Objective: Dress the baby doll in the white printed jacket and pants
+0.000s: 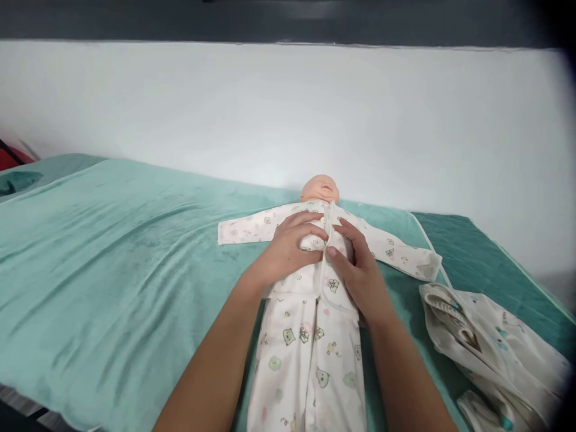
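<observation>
A baby doll (320, 188) lies on its back on a green blanket (112, 252), dressed in a white printed sleepsuit (310, 354) with both sleeves spread out to the sides. My left hand (292, 246) lies on the doll's chest, left of the front opening, fingers curled on the cloth. My right hand (357, 270) rests on the right side of the chest, thumb and fingers pinching the edge of the sleepsuit's front flap. The two hands nearly touch at the middle seam.
A second crumpled white printed garment (490, 348) lies at the right on a darker green cloth (468, 252). A white wall (288, 114) runs behind the bed. Something red (9, 157) shows at the far left edge.
</observation>
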### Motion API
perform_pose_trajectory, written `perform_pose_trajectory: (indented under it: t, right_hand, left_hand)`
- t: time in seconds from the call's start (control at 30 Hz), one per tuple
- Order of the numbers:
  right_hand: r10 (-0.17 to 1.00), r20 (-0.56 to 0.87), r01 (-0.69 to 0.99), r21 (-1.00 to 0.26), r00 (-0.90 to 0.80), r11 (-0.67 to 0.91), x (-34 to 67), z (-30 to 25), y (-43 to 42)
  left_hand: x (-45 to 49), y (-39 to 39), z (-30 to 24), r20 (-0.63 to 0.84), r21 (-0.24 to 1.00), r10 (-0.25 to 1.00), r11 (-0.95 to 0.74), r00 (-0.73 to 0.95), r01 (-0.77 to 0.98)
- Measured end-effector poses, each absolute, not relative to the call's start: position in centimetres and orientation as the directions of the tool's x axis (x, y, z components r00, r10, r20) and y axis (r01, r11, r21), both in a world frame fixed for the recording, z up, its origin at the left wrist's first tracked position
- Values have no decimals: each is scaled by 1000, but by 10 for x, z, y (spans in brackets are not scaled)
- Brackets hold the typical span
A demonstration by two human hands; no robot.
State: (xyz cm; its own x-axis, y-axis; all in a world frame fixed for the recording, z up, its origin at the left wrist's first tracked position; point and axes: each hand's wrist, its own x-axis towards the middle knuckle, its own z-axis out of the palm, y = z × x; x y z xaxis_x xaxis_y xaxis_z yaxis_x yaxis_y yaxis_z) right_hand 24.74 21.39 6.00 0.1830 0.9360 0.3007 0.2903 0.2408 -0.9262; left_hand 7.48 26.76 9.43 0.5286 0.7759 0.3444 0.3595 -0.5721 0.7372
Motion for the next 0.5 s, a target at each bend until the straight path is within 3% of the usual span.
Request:
perform_pose_trajectory:
  t: [0.37, 0.5]
  right_hand:
    - [928, 299, 341, -916, 222, 213, 239, 66, 212]
    - [914, 217, 131, -974, 343, 183, 244, 61, 214]
  left_hand:
    - [90, 257, 89, 461, 515, 719, -694, 520, 503]
    - [90, 256, 89, 447, 574, 761, -648, 471, 501]
